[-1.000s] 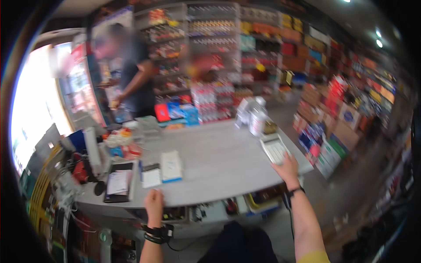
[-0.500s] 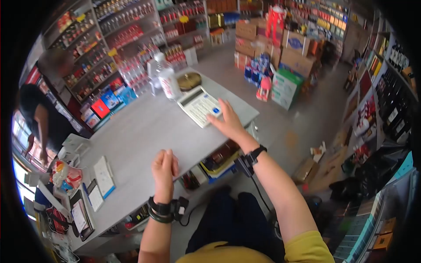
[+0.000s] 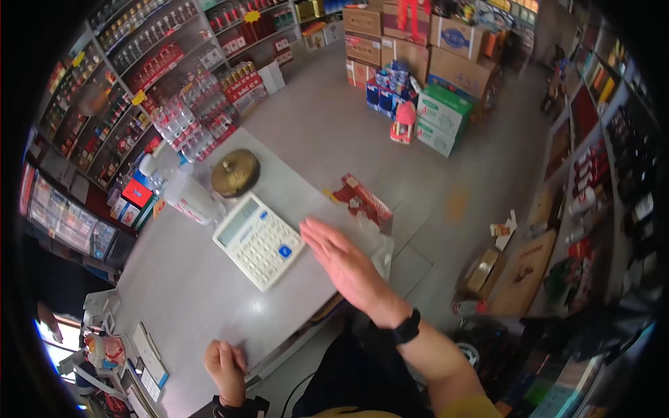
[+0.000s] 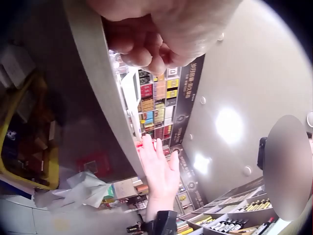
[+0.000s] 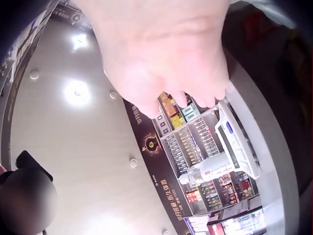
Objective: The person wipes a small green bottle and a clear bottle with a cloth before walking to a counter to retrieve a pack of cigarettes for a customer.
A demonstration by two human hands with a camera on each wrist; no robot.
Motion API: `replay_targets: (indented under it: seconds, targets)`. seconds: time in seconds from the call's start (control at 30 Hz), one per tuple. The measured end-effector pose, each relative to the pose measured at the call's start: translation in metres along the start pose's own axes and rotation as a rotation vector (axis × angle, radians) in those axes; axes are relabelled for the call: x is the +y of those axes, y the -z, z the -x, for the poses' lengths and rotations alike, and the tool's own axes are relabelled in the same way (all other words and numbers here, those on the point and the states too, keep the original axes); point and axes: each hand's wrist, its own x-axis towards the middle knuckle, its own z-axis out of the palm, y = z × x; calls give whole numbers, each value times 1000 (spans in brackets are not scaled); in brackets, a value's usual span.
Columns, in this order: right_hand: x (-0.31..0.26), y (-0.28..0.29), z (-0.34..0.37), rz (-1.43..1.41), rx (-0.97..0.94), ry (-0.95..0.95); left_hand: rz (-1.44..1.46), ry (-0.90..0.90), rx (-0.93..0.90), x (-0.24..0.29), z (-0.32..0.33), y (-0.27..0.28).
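A white calculator [image 3: 258,240] with a blue key lies on the grey counter [image 3: 209,306]. My right hand [image 3: 348,268] is beside its right edge, fingers straight and together; whether they touch it I cannot tell. The left hand [image 3: 226,369] is at the counter's near edge, fingers curled with nothing visible in them. In the left wrist view its curled fingers [image 4: 146,54] hang by the counter edge, with the right hand [image 4: 161,171] spread beyond. The right wrist view shows the calculator [image 5: 237,139] just past the right hand [image 5: 161,54].
Behind the calculator are a clear bottle [image 3: 188,195] and a round brass-coloured object [image 3: 235,173]. Notepads [image 3: 150,355] lie at the counter's left end. Cardboard boxes [image 3: 453,70] stand on the floor beyond, and bottle shelves [image 3: 153,56] line the wall. Someone's arm shows at the left.
The head view has swung right and nearer to the calculator. My right hand, earlier over the calculator's edge, now lies beside it with fingers together. The left hand stays curled.
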Motion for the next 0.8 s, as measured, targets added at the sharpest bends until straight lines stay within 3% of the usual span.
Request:
replay_targets:
  seconds: [0.3, 0.63, 0.73, 0.77, 0.8]
  targets:
    - [-25, -1, -8, -28, 184, -368, -8, 277, -8, 14, -3, -7]
    - [-40, 3, -18, 94, 235, -519, -65, 199, 83, -8, -4, -21]
    - [-52, 4, -25, 33, 228, -643, -11, 271, 158, 26, 2, -32]
    - [-66, -1, -30, 22, 269, -616, -22, 272, 110, 39, 3, -42]
    - [-84, -7, -35, 149, 166, -704, 8, 219, 84, 52, 5, -54]
